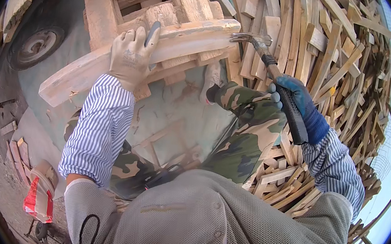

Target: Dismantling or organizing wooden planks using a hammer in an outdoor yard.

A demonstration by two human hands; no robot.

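Note:
A long, thick wooden beam [185,37] lies slantwise across a stack of rough timber blocks [161,13]. My left hand [131,55], in a pale glove with a grey thumb, grips the beam near its middle, fingers curled over the far edge and thumb pointing forward. In a blue glove, my right hand [298,97] is closed round the black grip of a claw hammer [272,69]. The hammer's metal head is at the beam's right end; whether the claw has hold of a nail there I cannot make out.
A big heap of loose wooden slats [345,57] rises on the right and far right. At the left are a wheel [36,48] and a red-and-white sack [40,196]. My camouflage-trousered legs [247,132] stand close behind the stack, on a greenish-grey sheet [182,111].

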